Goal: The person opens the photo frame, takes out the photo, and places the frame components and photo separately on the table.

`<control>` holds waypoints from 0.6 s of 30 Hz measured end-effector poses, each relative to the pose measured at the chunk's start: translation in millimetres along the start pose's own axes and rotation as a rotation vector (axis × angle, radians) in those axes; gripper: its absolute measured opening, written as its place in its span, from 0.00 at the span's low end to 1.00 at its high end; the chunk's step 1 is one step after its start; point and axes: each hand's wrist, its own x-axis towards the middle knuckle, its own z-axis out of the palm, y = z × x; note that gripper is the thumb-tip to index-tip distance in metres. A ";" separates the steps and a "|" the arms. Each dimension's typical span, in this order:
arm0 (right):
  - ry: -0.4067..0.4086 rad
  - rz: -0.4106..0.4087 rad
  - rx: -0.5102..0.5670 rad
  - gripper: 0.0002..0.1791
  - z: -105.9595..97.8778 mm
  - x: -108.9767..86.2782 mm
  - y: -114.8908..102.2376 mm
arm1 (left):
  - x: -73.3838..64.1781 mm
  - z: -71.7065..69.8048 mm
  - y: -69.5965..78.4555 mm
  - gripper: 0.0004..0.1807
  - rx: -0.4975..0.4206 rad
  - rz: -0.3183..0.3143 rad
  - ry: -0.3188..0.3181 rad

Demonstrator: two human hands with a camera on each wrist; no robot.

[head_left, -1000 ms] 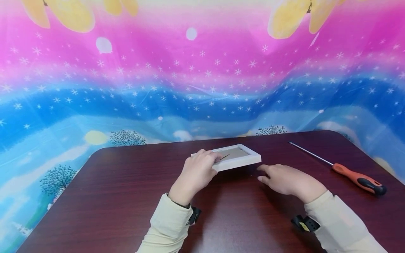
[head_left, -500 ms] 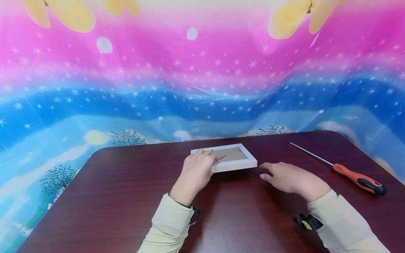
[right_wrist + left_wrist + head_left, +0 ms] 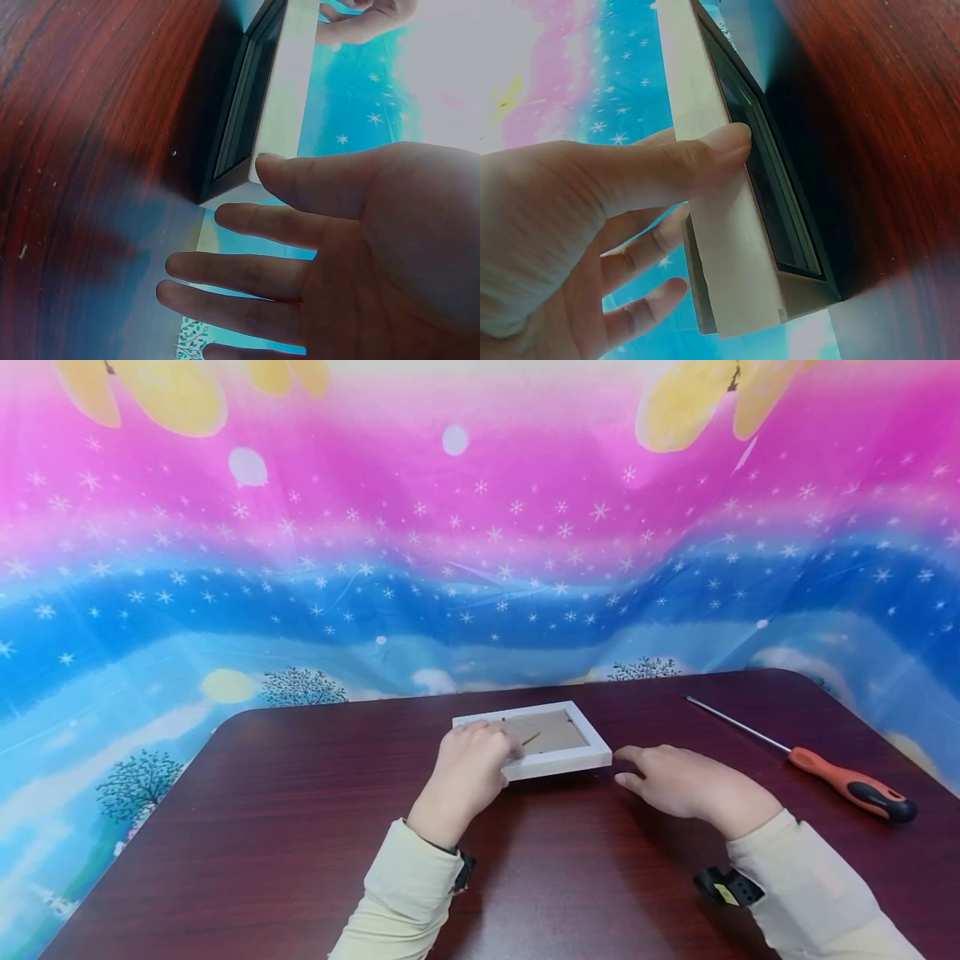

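A white picture frame (image 3: 562, 766) is held back side up over the table, its beige backing board (image 3: 561, 728) facing up with a thin sliver-like tab on it. My left hand (image 3: 472, 768) grips its left part. The thumb (image 3: 705, 157) presses the near side bar in the left wrist view, and other fingers reach behind the frame. The dark glass (image 3: 761, 180) faces down toward the table. Beside the frame's near right corner is my right hand (image 3: 678, 781), its thumb (image 3: 292, 178) right at the corner and its other fingers spread, holding nothing.
An orange and black screwdriver (image 3: 810, 762) lies on the right of the dark red-brown table (image 3: 285, 827), its tip pointing to the back left. Behind the table hangs a pink and blue cloth (image 3: 420, 543) with snowflakes. A few tiny specks (image 3: 22, 251) dot the tabletop.
The frame's right end has come down and the frame lies flatter, its back showing more. My right hand has shifted slightly to the right; the screwdriver has not moved.
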 end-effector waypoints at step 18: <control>-0.008 -0.011 -0.001 0.24 1.8 -0.1 -1.4 | -5.2 12.0 1.8 0.19 -0.023 0.013 -0.073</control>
